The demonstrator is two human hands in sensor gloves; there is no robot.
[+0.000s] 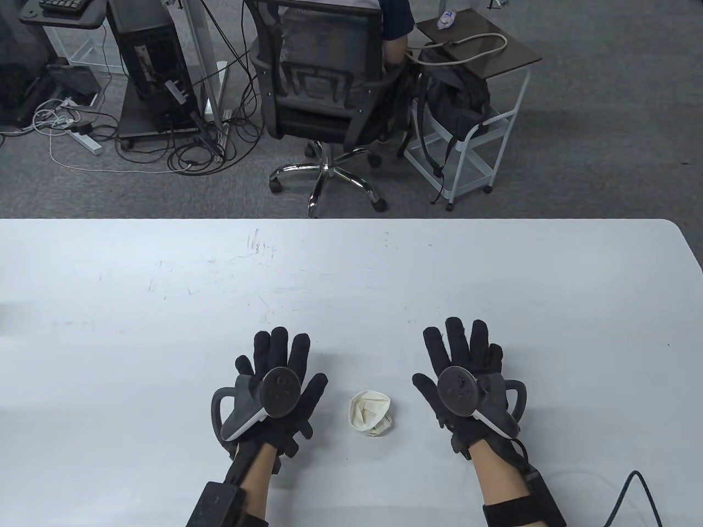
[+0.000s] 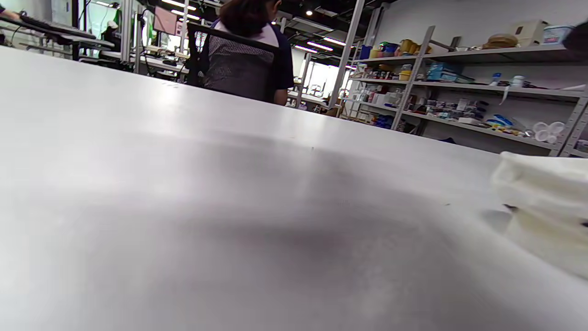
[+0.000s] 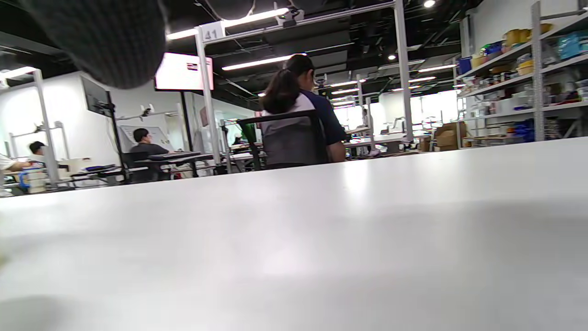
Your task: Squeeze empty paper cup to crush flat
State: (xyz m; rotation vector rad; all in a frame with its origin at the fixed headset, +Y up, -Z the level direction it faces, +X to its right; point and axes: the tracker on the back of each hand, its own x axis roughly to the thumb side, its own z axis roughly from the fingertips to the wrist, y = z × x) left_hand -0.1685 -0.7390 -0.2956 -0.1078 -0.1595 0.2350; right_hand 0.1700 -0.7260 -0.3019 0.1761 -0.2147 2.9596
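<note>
A crumpled white paper cup [image 1: 370,413] lies on its side on the white table [image 1: 351,274], between my two hands, its dented mouth facing the camera. It also shows blurred at the right edge of the left wrist view [image 2: 546,202]. My left hand [image 1: 280,362] lies just left of the cup, fingers spread, holding nothing. My right hand [image 1: 461,351] lies just right of the cup, fingers spread, holding nothing. Neither hand touches the cup. One gloved finger [image 3: 101,37] shows at the top left of the right wrist view.
The table's far edge [image 1: 329,219] runs across the middle of the table view. Beyond it stand an office chair [image 1: 324,93] with a seated person and a small white cart [image 1: 472,110]. A black cable [image 1: 631,488] lies near the front right.
</note>
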